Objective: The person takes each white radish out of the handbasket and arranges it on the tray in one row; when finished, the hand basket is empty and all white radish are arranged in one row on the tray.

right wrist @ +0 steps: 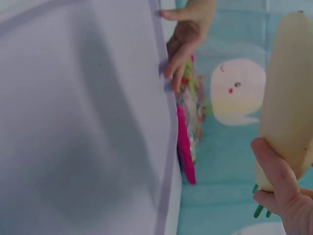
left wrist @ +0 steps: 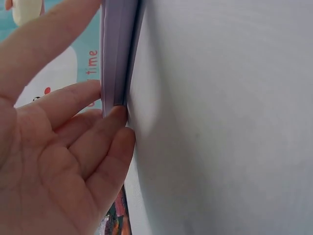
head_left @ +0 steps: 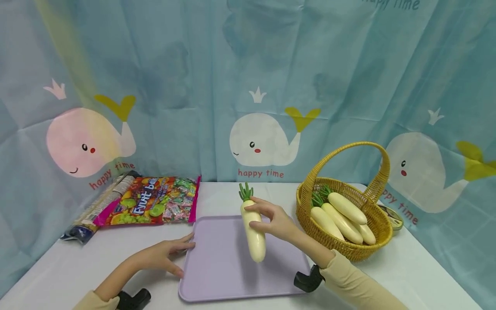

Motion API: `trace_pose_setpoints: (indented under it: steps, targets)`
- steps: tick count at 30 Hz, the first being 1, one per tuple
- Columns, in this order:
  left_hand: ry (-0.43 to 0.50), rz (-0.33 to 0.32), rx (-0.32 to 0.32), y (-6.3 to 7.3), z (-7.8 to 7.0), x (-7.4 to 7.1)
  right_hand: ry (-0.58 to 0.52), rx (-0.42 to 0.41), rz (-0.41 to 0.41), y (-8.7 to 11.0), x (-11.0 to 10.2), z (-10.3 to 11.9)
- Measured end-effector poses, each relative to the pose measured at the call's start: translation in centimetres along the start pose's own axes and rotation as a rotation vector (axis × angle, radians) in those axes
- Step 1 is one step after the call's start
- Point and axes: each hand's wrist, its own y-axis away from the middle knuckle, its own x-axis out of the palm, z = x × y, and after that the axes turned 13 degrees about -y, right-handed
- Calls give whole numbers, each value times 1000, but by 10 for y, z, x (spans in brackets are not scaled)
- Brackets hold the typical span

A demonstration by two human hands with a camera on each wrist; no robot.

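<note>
A white radish (head_left: 255, 241) with short green stalks is held over the purple tray (head_left: 217, 275) by my right hand (head_left: 273, 219), thumb and fingers pinching its upper part. In the right wrist view the radish (right wrist: 288, 93) is large at the right, and its shadow falls on the tray. My left hand (head_left: 164, 256) rests at the tray's left edge, fingers spread. From the left wrist view, its fingertips touch the tray's rim (left wrist: 115, 54), with the fingers (left wrist: 98, 147) fairly straight.
A yellow wicker basket (head_left: 329, 241) holding several white radishes (head_left: 342, 221) stands to the right. Behind it sits a round tin (head_left: 393, 217). At the back left lie a fruit candy bag (head_left: 151, 200) and a long dark-ended packet (head_left: 100, 206). A whale-print curtain (head_left: 209, 86) hangs behind the table.
</note>
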Motion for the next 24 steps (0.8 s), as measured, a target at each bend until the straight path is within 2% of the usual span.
trace_pose_setpoints:
  steps: [4, 8, 11, 18, 24]
  targets:
    - [9, 10, 5, -1, 1, 0, -51, 17, -2, -11, 14, -4]
    - [10, 9, 0, -1, 0, -1, -126, 75, 21, -18, 26, -7]
    - [11, 13, -6, 0, -1, -2, -137, 88, 48, -22, 35, -1]
    - [18, 9, -1, 2, 0, -4, -24, 130, 98, -27, 53, 11]
    - [19, 3, 16, 2, 0, -2, 135, 93, 155, -29, 62, -11]
